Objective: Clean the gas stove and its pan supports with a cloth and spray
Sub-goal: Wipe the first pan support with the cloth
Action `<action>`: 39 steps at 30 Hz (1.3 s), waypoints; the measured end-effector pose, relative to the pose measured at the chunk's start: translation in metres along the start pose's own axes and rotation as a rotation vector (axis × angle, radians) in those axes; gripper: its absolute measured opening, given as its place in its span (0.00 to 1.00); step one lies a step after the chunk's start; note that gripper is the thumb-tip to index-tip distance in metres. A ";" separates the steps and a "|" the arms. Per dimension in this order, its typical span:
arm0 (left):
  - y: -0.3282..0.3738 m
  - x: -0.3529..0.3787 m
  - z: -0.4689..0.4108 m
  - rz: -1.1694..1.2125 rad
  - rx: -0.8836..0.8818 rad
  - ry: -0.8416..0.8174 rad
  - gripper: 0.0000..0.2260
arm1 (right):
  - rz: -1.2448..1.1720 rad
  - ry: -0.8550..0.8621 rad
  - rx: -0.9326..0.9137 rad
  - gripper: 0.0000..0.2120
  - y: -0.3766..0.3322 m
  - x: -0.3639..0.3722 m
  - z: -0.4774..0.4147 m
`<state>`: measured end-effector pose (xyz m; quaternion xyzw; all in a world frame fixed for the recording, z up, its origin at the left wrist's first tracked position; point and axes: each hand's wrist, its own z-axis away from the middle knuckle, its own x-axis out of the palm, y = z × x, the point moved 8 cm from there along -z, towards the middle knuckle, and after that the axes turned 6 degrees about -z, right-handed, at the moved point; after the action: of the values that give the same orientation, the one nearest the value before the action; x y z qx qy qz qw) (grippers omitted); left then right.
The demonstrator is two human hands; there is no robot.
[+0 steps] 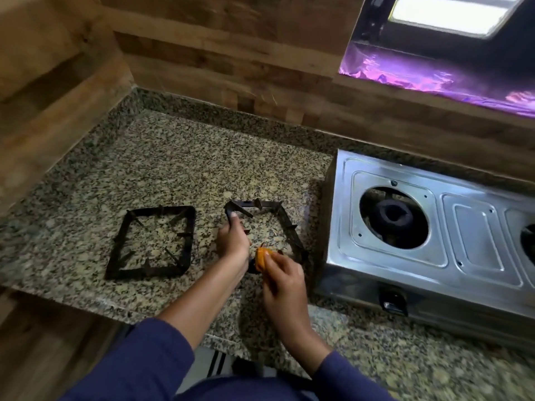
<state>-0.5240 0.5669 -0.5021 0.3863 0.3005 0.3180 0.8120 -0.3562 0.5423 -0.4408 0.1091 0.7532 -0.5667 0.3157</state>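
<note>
Two black square pan supports lie on the granite counter (86, 175), off the stove. The left pan support (185, 227) lies flat by itself. My left hand (233, 241) grips the left side of the right pan support (286, 224), thumb near its far corner. My right hand (283, 285) presses a small orange cloth (262, 257) against that support's near edge. The steel gas stove (477, 227) stands at the right with its supports removed, and a bare black burner (393, 217) shows in the round opening. No spray is in view.
Wood-pattern walls close the counter at the back and the left. A black knob (392, 302) sits on the stove's front panel. A shiny purple-lit hood (434, 70) hangs over the stove. The counter's front edge steps inward near my arms.
</note>
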 end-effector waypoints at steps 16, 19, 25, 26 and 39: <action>0.016 -0.061 0.007 0.246 -0.102 0.062 0.21 | 0.136 -0.268 -0.478 0.14 -0.062 -0.010 -0.009; 0.037 -0.073 0.008 0.261 -0.015 0.049 0.20 | 0.040 0.012 -0.464 0.13 -0.063 -0.055 -0.017; 0.071 -0.077 0.021 0.355 0.050 -0.038 0.22 | 0.180 -0.009 -0.501 0.22 -0.065 -0.054 -0.044; 0.080 -0.078 0.023 0.358 0.095 -0.034 0.22 | 0.196 -0.021 -0.518 0.21 -0.061 -0.055 -0.044; 0.132 -0.070 0.065 0.312 0.343 -0.131 0.21 | 0.080 -0.077 -0.600 0.23 -0.091 -0.146 -0.095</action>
<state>-0.5575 0.5524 -0.3430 0.5801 0.2335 0.3579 0.6934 -0.3239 0.6279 -0.2667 0.0188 0.8695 -0.3099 0.3841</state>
